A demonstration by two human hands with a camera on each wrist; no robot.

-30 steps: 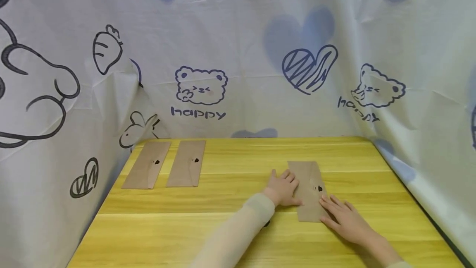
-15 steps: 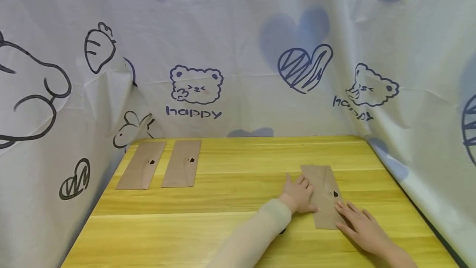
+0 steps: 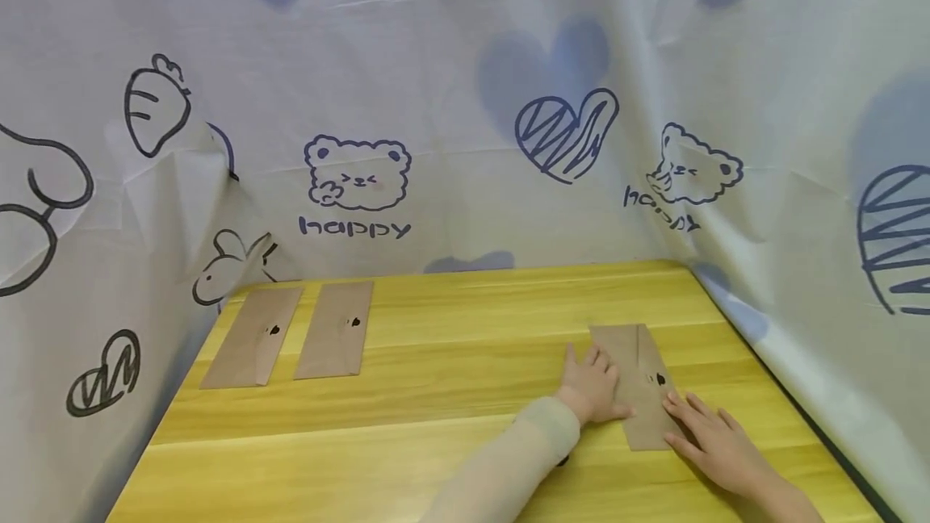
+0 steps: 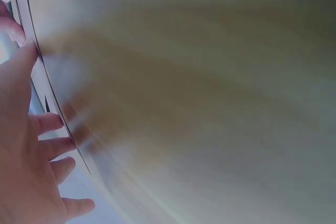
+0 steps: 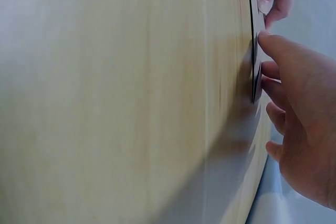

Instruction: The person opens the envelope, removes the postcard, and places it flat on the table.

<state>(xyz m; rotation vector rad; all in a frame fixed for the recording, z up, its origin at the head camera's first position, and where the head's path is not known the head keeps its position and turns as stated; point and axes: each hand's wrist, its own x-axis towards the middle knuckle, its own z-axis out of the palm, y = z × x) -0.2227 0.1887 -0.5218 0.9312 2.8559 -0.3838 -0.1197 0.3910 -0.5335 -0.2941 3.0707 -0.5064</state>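
Note:
A brown paper envelope with a small black mark lies flat on the right part of the table, slightly slanted. My left hand touches its left edge, fingers spread and the thumb over the paper. On the opposite edge rests my right hand, with straightish fingertips near the mark. In the left wrist view the envelope's thin edge runs past the left hand's thumb and fingers. The right wrist view shows the right thumb and fingertips against the envelope, with the other hand's fingertips beyond.
Two similar envelopes, one at the far left and one beside it, lie side by side on the yellow wood-grain table. A pale curtain with drawings hangs behind the table and along both sides.
Both hands have slid the envelope to the right and a little nearer, keeping contact with its edges. The head view has turned rightward. The two left envelopes stay put on the table.

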